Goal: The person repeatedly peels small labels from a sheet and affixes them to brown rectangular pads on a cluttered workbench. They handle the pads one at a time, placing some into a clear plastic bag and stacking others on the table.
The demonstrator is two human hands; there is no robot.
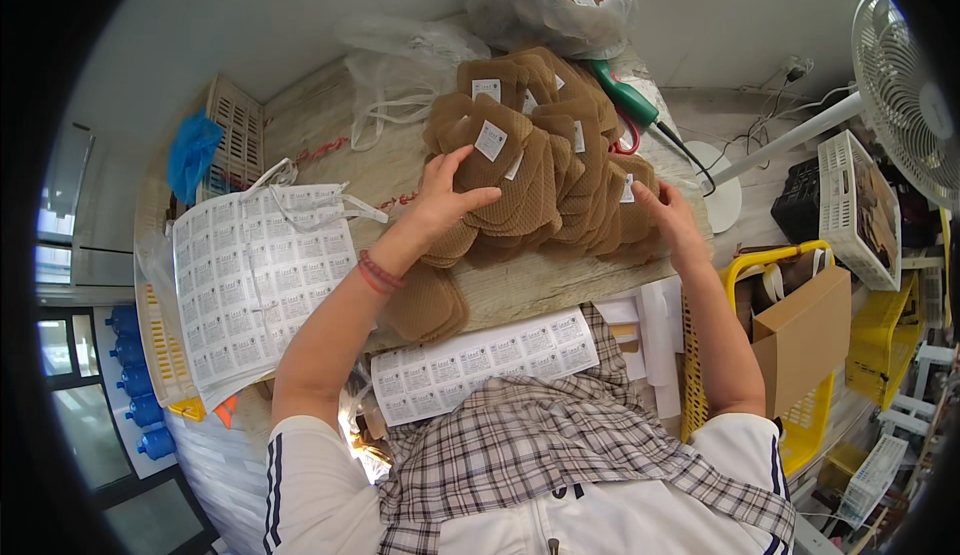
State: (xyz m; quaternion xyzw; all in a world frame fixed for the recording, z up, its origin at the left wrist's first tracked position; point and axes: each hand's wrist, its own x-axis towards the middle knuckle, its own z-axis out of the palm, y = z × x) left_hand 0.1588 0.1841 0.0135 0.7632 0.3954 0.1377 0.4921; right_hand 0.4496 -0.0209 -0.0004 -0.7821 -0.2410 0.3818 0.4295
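A large heap of brown, flat, rounded pieces (520, 195) with a mesh-like texture lies on the table, several bearing small white labels. They resemble insoles, but I cannot be sure. My left hand (447, 198) rests at the heap's left side, thumb and forefinger spread, next to a labelled piece (505, 165) on top. At the heap's right edge, my right hand (676, 220) touches a piece (634, 217) beside its white label, its fingers apart. A smaller stack of brown pieces (425, 305) sits below my left forearm. Across my lap's edge lies a printed label sheet (485, 363).
More label sheets (260, 275) hang over a yellow basket at left. A green-handled tool (628, 93) with a black cord lies behind the heap, near a plastic bag (550, 20) of brown pieces. A fan (905, 100) and a yellow crate (808, 425) stand at right.
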